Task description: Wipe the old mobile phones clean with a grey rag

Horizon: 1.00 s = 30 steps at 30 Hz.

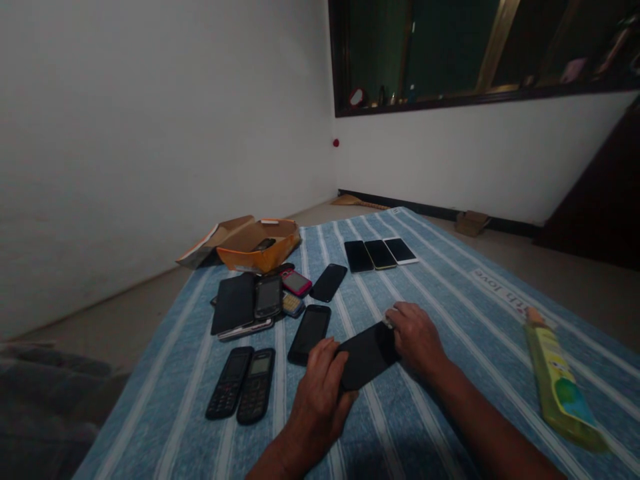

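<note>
**Left to right, from head height.** A blue-and-white striped cloth [440,280] spreads across the floor, and its far corner is cut off by nothing but its near edge runs out of view. At far left, an open cardboard box with orange lining [260,248] holds one dark handset [263,245]. Below it, two black keypad phones [243,385] lie side by side, just beside a loose cluster of handsets [255,300] that overlap and partly hide one another, among them a pink-edged phone [296,283]. Two black smartphones [310,333] lie apart from the cluster. A row of three smartphones [380,255] sits further back.

The left hand [320,403] and right hand [417,340] are clamped together on a black smartphone [367,355], one at each end. The phone lies between the palms, its ends covered by the fingers, and which face is up cannot be told. A small pale fragment [388,323] at the right fingertips is too small to identify. At far right lies a yellow-green tube [560,380], probably a squeeze tube.
</note>
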Available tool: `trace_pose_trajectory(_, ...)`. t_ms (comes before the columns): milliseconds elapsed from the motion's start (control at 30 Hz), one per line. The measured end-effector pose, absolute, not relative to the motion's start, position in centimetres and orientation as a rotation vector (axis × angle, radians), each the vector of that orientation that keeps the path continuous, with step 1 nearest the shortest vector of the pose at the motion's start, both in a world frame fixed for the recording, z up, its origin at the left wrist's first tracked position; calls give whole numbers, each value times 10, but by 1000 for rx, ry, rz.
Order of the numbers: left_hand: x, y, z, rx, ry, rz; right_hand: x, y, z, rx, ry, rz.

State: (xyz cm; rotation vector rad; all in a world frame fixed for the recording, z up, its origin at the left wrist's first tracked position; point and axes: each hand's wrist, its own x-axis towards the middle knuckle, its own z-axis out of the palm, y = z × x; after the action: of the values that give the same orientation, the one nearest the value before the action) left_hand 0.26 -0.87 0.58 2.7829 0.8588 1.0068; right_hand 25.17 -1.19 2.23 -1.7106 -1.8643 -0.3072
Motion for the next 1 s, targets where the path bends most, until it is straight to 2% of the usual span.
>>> trace_pose_trajectory(333, 8, -13, 13, 2861, 821, 1069, 196, -25, 40, -1275, -2052, -297)
trace_pose_trajectory(667, 10, -16, 17, 2894, 798, 1086, 216, -22, 38, -1485, -2009, -275)
trace_pose_trajectory(1000, 17, -19, 20, 2919, 741, 1172, 197, -28, 54, -1294, -2118, -72)
